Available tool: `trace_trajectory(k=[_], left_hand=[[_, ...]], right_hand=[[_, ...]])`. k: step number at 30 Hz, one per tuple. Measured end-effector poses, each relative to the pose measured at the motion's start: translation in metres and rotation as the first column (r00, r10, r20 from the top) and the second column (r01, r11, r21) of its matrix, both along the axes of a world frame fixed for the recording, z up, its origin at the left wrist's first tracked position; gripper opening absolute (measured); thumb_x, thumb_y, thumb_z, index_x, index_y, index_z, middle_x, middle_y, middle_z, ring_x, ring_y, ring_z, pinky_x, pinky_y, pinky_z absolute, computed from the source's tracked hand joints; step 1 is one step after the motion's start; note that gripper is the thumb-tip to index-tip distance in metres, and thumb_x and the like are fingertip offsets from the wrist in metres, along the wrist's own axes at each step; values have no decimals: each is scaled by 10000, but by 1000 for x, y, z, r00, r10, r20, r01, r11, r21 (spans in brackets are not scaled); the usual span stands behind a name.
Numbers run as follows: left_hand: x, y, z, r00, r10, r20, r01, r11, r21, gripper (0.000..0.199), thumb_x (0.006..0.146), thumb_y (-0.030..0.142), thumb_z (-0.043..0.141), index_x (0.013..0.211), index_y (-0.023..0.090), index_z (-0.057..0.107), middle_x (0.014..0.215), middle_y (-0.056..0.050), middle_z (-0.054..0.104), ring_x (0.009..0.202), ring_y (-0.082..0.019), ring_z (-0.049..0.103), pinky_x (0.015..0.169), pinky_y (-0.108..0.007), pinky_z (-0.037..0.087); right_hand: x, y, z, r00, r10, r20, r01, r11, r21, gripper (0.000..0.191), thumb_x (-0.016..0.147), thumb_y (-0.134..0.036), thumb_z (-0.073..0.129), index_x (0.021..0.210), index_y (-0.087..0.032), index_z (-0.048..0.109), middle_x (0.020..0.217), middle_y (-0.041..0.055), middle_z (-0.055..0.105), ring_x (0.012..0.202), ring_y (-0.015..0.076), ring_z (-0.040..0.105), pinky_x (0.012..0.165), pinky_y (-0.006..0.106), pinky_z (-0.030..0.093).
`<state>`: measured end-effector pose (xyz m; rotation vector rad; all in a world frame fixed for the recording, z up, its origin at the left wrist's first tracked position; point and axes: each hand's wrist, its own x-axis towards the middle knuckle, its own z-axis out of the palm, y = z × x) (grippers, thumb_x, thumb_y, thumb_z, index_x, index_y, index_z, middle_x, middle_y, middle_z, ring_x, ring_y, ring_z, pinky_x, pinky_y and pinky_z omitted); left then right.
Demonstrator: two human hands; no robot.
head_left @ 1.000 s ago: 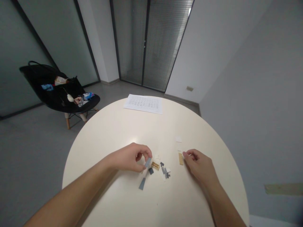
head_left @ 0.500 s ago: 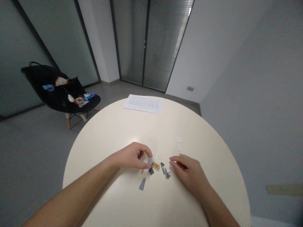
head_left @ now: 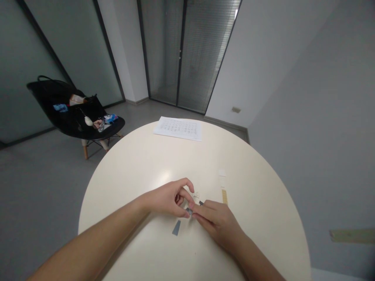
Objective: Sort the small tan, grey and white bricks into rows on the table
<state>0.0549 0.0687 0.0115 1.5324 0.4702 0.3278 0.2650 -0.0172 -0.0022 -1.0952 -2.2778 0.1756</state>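
Over the middle of the near half of the table, my two hands meet at their fingertips. My left hand (head_left: 172, 199) is closed, its thumb and a finger on a small grey toy brick (head_left: 189, 211), with the index finger raised above. My right hand (head_left: 218, 220) pinches at the same grey brick from the other side, thumb and index close together. A grey wedge-shaped plate (head_left: 176, 228) lies just below my left thumb. A dark grey piece (head_left: 201, 203) peeks out beyond my right fingers. Other small pieces are hidden under the hands.
A tan plate (head_left: 224, 196) and a white piece (head_left: 222, 173) lie right of centre on the round white table (head_left: 131, 164). Whitish small pieces (head_left: 197, 194) sit beyond the hands. A printed sheet (head_left: 178, 128) lies at the far edge. A black chair (head_left: 47, 101) holding items stands left.
My right hand has moved left to meet my left hand at the grey brick, covering several loose pieces. The tan plate on the right is now uncovered. My left index finger has lifted.
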Motion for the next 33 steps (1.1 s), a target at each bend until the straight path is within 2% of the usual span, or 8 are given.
trace_trajectory(k=[6, 16, 18, 20, 23, 26, 29, 33], left_hand=[[1, -1, -2, 1000, -9, -8, 9, 1000, 4, 511, 686, 173, 755, 1068, 216, 418, 984, -53, 717, 562, -58, 408, 509, -201, 319], [0, 0, -1, 999, -39, -14, 40, 999, 26, 512, 724, 178, 735, 1178, 217, 502, 1096, -67, 704, 586, -65, 460, 530, -208, 347], [-1, 2, -1, 1000, 31, -2, -31, 996, 83, 470, 759, 196, 708, 1191, 219, 522, 1123, -71, 690, 608, -72, 492, 558, -218, 371], [-3, 5, -1, 985, 169, 22, -170, 972, 161, 390, 804, 216, 668, 1176, 212, 550, 1089, -67, 691, 626, -81, 512, 590, -229, 390], [-6, 14, -4, 919, 388, 67, -393, 893, 220, 295, 848, 248, 619, 1137, 200, 582, 996, -58, 696, 656, -100, 539, 617, -243, 405], [-10, 23, -6, 844, 528, 92, -534, 814, 228, 248, 854, 283, 614, 1083, 188, 607, 933, -56, 690, 693, -119, 566, 633, -254, 419], [-11, 27, -7, 796, 601, 73, -596, 758, 264, 231, 842, 324, 634, 1026, 183, 636, 889, -46, 675, 693, -122, 560, 644, -260, 421], [-10, 25, -5, 797, 602, 37, -585, 756, 293, 215, 834, 332, 634, 983, 178, 658, 878, -43, 670, 660, -113, 530, 638, -266, 414]], right_hand=[[-2, 2, -1, 1000, 15, -8, -15, 1000, 9, 219, 952, -219, 498, 1075, -206, 679, 659, 5, 605, 568, 108, 522, 526, 224, 356], [-2, 0, 1, 998, -35, -51, 34, 999, -33, 151, 917, -255, 559, 970, -195, 686, 631, -5, 596, 537, 106, 519, 526, 226, 375], [1, -1, 3, 995, -56, -78, 54, 998, -26, 135, 908, -240, 568, 960, -198, 686, 645, -2, 597, 553, 107, 526, 532, 224, 385], [5, -1, 5, 987, -103, -120, 101, 995, -21, 122, 896, -228, 583, 955, -196, 685, 674, 8, 600, 586, 112, 542, 539, 223, 399], [16, 0, 6, 961, -213, -177, 211, 977, -30, 117, 878, -232, 605, 956, -197, 685, 728, 15, 602, 567, 107, 519, 522, 229, 403], [25, 2, 6, 918, -330, -221, 326, 944, -52, 102, 871, -248, 615, 935, -206, 682, 781, 14, 612, 493, 86, 445, 483, 238, 386], [31, 5, 5, 894, -379, -239, 375, 925, -63, 87, 872, -264, 613, 902, -210, 675, 811, 16, 627, 485, 83, 432, 481, 245, 389], [35, 6, 7, 882, -411, -233, 404, 911, -79, 109, 879, -291, 603, 897, -209, 673, 823, 22, 648, 512, 96, 463, 515, 257, 411]])
